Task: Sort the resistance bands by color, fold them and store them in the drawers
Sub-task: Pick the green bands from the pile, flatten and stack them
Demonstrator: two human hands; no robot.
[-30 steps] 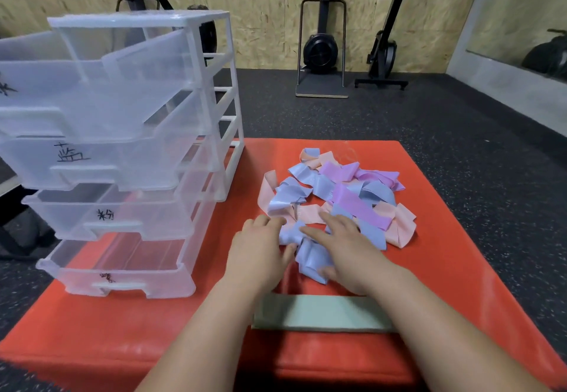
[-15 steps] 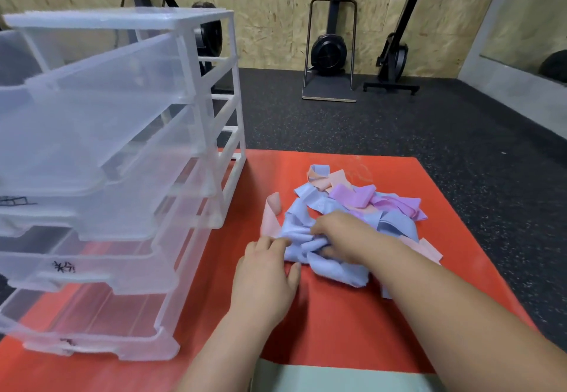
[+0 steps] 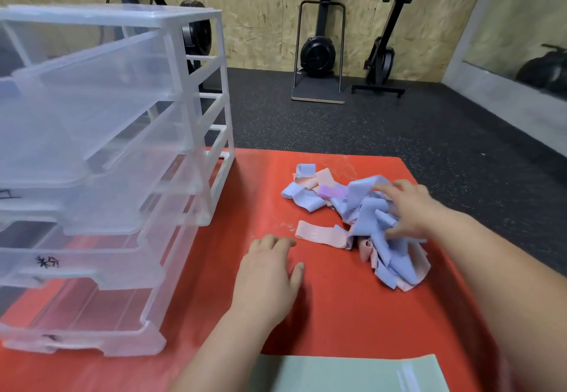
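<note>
- Head view: right hand [image 3: 411, 207] spread over the resistance bands [image 3: 368, 222], heaped right of centre on the red mat [image 3: 337, 315].
- Left hand [image 3: 267, 278] lies flat, empty, at lower centre.
- Sorting looks barely begun; next, pull one colour free for the drawers [image 3: 107, 161] at left.

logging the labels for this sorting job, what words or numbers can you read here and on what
"15", faint print, on the flat pink band.
"粉", it seems, black handwriting on the second drawer from the bottom.
Black mark on the bottom drawer: too smudged to read.
Black mark on the drawer above those: cut off at the frame edge.
White tag on the green band: blurred.
</note>
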